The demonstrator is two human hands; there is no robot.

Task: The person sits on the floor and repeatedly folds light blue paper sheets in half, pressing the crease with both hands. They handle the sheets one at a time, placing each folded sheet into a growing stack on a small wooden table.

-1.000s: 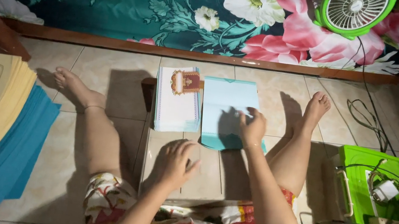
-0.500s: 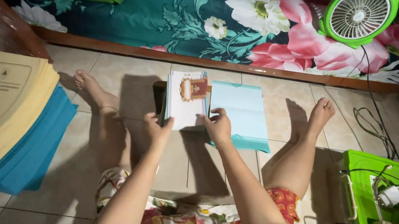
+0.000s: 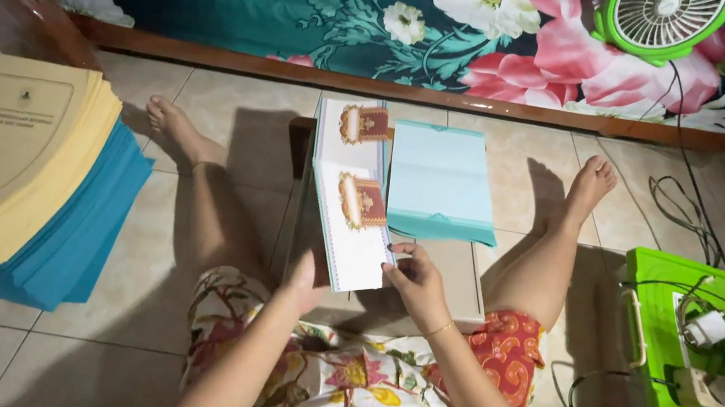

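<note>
I sit on a tiled floor with my legs spread around a low board (image 3: 456, 280). Both hands hold one white card (image 3: 353, 229) with a red and gold emblem, lifted toward me. My left hand (image 3: 305, 283) supports its lower left edge from beneath. My right hand (image 3: 415, 281) pinches its lower right corner. A stack of the same white cards (image 3: 353, 130) lies on the board beyond it. Beside that stack lie light blue sheets (image 3: 439, 182).
A thick pile of yellow folders (image 3: 11, 151) on blue ones (image 3: 74, 242) sits at my left. A green box (image 3: 702, 364) with plugs and cables stands at my right. A floral mattress (image 3: 392, 7) and a green fan (image 3: 663, 19) lie ahead.
My left hand came forward from the board to the white stack. Both hands then lifted one card off it and drew it toward me. My right hand left the blue sheets.
</note>
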